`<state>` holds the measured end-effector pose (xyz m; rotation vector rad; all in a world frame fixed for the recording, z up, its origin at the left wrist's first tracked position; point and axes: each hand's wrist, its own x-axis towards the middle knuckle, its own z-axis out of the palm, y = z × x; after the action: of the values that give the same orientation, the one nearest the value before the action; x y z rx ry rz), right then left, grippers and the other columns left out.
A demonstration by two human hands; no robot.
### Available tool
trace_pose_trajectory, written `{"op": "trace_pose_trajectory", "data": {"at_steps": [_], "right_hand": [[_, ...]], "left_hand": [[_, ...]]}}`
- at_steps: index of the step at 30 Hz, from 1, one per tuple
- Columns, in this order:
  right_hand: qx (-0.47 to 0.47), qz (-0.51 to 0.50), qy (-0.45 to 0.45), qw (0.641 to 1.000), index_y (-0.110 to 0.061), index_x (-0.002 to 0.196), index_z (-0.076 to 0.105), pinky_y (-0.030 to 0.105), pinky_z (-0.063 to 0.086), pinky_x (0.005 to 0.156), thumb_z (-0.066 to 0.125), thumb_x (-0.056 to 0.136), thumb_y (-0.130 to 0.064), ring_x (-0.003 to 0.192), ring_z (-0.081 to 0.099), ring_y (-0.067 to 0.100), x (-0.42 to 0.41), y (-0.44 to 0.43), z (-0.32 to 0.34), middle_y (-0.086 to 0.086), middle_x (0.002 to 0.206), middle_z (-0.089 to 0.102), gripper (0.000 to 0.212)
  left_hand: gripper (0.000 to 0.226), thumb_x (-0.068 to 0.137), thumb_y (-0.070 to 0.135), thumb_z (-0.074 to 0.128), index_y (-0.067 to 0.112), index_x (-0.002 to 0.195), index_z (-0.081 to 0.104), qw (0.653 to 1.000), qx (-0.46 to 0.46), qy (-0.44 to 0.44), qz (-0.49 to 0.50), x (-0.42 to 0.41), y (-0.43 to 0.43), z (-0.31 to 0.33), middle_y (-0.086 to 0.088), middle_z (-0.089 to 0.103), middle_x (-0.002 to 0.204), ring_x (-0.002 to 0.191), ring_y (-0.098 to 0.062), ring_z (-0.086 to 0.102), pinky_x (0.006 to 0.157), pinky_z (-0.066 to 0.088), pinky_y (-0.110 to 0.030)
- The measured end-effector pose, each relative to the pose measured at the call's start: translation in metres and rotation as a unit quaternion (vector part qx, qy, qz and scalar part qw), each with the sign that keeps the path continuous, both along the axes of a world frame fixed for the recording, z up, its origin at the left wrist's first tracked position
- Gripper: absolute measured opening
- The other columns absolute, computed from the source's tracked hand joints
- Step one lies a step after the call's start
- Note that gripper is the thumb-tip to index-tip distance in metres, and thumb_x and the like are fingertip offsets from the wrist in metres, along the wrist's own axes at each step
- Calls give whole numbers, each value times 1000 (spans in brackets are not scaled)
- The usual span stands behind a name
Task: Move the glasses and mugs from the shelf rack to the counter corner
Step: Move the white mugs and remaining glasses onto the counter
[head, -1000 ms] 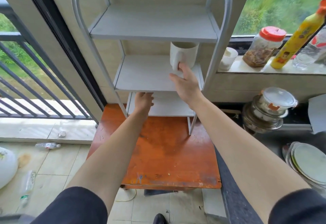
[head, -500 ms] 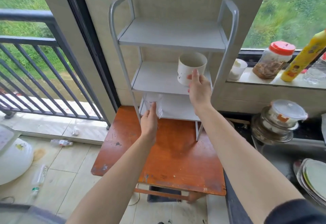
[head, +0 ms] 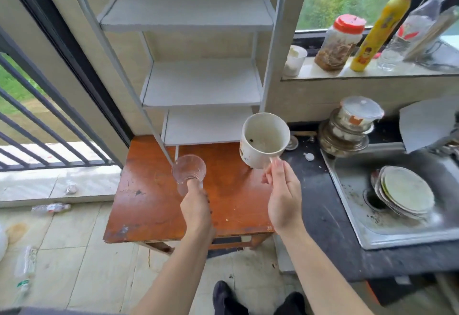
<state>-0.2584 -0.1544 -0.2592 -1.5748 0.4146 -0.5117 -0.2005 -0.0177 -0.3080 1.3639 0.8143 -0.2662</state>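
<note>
Head view: a white ceramic mug (head: 263, 139) with small reddish markings on its side is held in the air, tilted so its open mouth faces the camera, showing a few dark specks and a pale smear inside. It hangs above the right rear of a worn orange-brown wooden table (head: 149, 205), beside the dark counter (head: 323, 218). The right hand (head: 283, 196) grips the mug by its handle, thumb and fingers pinched around it, forearm reaching up from the lower right. To the left, a clear ribbed drinking glass (head: 188, 174) is held over the middle of the table, also tipped with its mouth toward the camera. The left hand (head: 196, 209) is closed around the lower part of the glass, wrist straight, forearm rising from the bottom of the frame. Behind both vessels stands a grey metal shelf rack (head: 201, 83) on the table's rear, its three visible shelves bare. Right of the counter's front strip sits a steel sink (head: 352, 205) holding stacked plates (head: 407, 191). On the window ledge above stand a red-lidded plastic jar (head: 339, 41) and a yellow squeeze bottle (head: 382, 26).
</note>
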Motion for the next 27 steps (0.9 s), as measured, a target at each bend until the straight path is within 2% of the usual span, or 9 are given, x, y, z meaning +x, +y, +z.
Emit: {"op": "trace_pose_trajectory", "data": {"at_steps": [6, 9, 11, 15, 20, 22, 23, 24, 27], "right_hand": [[23, -125, 32, 991, -15, 74, 52, 35, 42, 73, 38, 101, -41, 69, 46, 15, -68, -54, -30, -5, 67, 48, 40], [29, -200, 34, 979, -21, 70, 55, 34, 41, 70, 41, 99, -42, 67, 47, 12, -105, -82, -30, -8, 65, 49, 38], [37, -243, 27, 969, -32, 66, 56, 30, 41, 70, 42, 98, -42, 67, 47, 11, -133, -102, -27, -12, 62, 49, 37], [53, -317, -7, 947, -25, 64, 52, 17, 38, 62, 42, 97, -44, 62, 41, 7, -203, -143, -18, -14, 60, 43, 39], [42, -408, -41, 911, -27, 63, 47, 20, 36, 61, 42, 98, -44, 61, 39, 8, -326, -194, -11, -11, 60, 41, 39], [25, -442, -35, 896, -24, 66, 46, 21, 36, 61, 41, 96, -49, 61, 39, 8, -382, -216, -8, -11, 61, 41, 39], [22, -462, -35, 886, -22, 66, 44, 23, 36, 61, 41, 96, -49, 61, 38, 9, -411, -226, -8, -11, 61, 40, 40], [25, -483, -38, 874, -21, 66, 42, 25, 36, 62, 41, 96, -48, 61, 38, 10, -440, -237, -7, -10, 61, 39, 40], [18, -547, -34, 836, -25, 64, 42, 31, 36, 64, 41, 98, -44, 61, 38, 11, -521, -266, -2, -10, 60, 39, 39]], "left_hand": [[47, 81, 56, 46, 13, 95, 61, 987, 5, -7, -160, -42, -53, -1, -2, 49, 67, 67, -20, 43, 66, 39, -37], [70, 90, 52, 48, -5, 129, 55, 973, -7, -41, -226, -68, -95, 11, -18, 70, 107, 80, -17, 49, 71, 45, -37], [69, 90, 53, 50, -7, 124, 56, 957, -1, -65, -284, -89, -127, 27, -14, 68, 92, 86, -34, 64, 58, 38, -32], [40, 79, 57, 52, 21, 63, 56, 914, 2, -106, -391, -145, -192, 52, 5, 44, 64, 57, -17, 34, 61, 31, -37], [42, 82, 60, 52, 23, 66, 41, 859, -20, -169, -483, -257, -273, 73, 2, 35, 62, 62, -18, 31, 62, 29, -38], [48, 78, 64, 52, 16, 73, 52, 836, -44, -172, -519, -308, -307, 79, 14, 36, 78, 82, -12, 26, 69, 38, -40], [50, 79, 64, 52, 14, 75, 57, 824, -46, -161, -541, -333, -323, 81, -16, 61, 109, 114, -18, 30, 74, 41, -42], [49, 77, 65, 53, 17, 73, 55, 810, -43, -156, -563, -358, -338, 86, -9, 47, 66, 84, -10, 29, 73, 39, -40], [50, 65, 71, 53, 24, 70, 38, 766, -44, -168, -619, -430, -382, 97, 0, 34, 66, 58, -16, 28, 61, 27, -36]]}}
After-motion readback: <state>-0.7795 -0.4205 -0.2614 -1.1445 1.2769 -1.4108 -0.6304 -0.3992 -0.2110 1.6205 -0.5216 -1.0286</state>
